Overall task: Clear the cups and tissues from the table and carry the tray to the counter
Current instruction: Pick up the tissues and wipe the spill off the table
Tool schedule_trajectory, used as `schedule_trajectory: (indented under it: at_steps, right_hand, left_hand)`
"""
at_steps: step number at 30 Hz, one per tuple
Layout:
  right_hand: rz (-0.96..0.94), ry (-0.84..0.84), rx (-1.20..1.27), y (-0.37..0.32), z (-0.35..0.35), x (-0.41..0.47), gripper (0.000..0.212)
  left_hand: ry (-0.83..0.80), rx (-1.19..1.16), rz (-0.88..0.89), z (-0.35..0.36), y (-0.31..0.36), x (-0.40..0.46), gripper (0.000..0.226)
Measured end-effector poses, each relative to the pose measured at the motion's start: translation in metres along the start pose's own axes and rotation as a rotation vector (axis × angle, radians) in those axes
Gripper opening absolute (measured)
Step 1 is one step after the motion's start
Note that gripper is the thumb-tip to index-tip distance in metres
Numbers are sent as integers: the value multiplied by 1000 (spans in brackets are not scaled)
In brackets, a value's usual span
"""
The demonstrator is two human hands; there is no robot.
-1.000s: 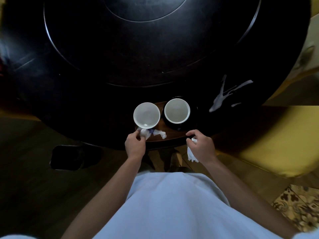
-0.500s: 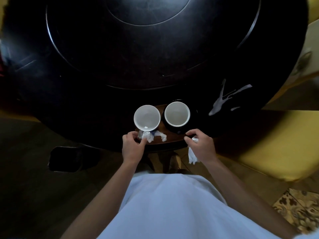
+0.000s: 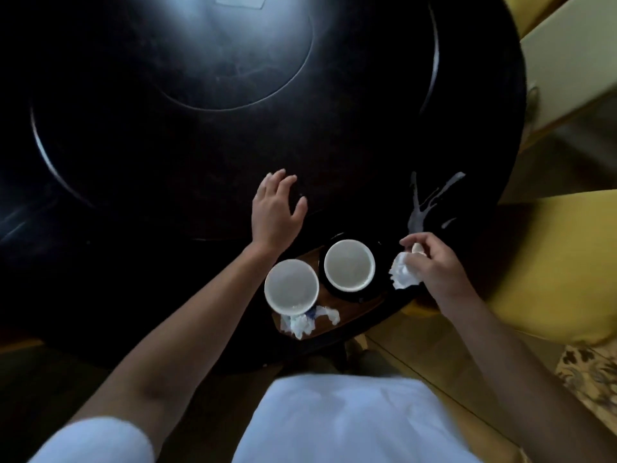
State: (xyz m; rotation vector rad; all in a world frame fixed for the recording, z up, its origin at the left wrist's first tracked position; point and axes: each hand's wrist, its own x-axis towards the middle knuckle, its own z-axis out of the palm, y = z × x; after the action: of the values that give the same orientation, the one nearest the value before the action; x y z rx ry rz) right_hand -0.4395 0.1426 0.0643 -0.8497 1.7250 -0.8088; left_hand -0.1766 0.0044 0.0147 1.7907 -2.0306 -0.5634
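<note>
Two white cups stand on a brown wooden tray (image 3: 359, 307) at the near edge of a round black table (image 3: 167, 162). The left cup (image 3: 291, 286) sits by crumpled tissues (image 3: 305, 321) on the tray. The right cup (image 3: 349, 265) rests on a black saucer (image 3: 375, 290). My left hand (image 3: 275, 210) is open, fingers spread, flat over the tabletop beyond the cups. My right hand (image 3: 434, 262) grips a crumpled white tissue (image 3: 403, 274) just right of the saucer.
A white liquid spill (image 3: 425, 203) streaks the table beyond my right hand. A yellow chair seat (image 3: 551, 262) stands right of the table. A patterned rug (image 3: 591, 372) lies at lower right. The table has a raised round centre (image 3: 217, 51).
My left hand let go of the tray's near edge and reached forward over the table past the cups. My right hand lifted with its tissue to beside the saucer.
</note>
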Motion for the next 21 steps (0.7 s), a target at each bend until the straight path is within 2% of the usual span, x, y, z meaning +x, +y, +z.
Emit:
schedule_trajectory:
  at_steps: [5,8,10,15,19,21]
  right_hand:
    - [-109,184,-27,-16,-25,37,12]
    - [-141,207,-83,-14,-47,67,7]
    - [-111,215,-140,-6,-61,89,13]
    - [24,225,-89,13,-105,139,32]
    - [58,247,-130,27,-131,186,29]
    - [7,263,-162,31,-133,209,26]
  left_hand:
    - [-126,122,125,37,21,89,59]
    - [-189,192,103,67,24,119,66]
    - [-224,286,83,90,17,124,72]
    - [-222,401,85,112,7,125,75]
    - [-196,422,84,117,8,128,73]
    - [-181,431,76,118,7,128,73]
